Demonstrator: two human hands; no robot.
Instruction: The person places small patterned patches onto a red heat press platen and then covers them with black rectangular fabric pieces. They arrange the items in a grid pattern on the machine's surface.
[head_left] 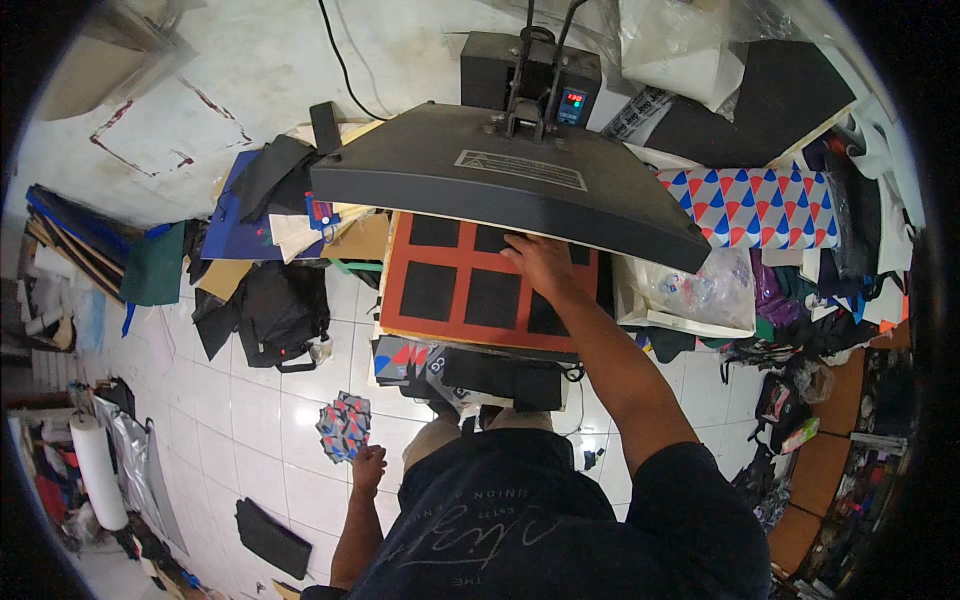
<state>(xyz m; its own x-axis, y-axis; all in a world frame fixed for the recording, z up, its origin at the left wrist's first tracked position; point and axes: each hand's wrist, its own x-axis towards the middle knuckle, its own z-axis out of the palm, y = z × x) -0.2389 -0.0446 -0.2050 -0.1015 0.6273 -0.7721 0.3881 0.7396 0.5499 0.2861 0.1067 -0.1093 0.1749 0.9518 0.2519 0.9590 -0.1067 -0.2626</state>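
Observation:
In my left hand (369, 468), low and to the left of my body, is a fanned bunch of patterned pieces (343, 428) in grey, red and blue. My right hand (541, 264) reaches under the raised upper plate (460, 180) of a heat press. Its fingers are extended over the far middle black rectangle (490, 241) and appear to touch it. Several black rectangles (431, 291) lie in rows on the orange-red lower pad (467, 290). The upper plate and my right hand hide part of the far row.
The press control box (575, 100) stands behind the plate. A plastic-filled white tray (690, 325) and a red-blue-grey patterned sheet (750, 207) are at the right. Left are a black bag (285, 315) and dark scraps (275, 180). A dark folded piece (273, 538) lies on the floor.

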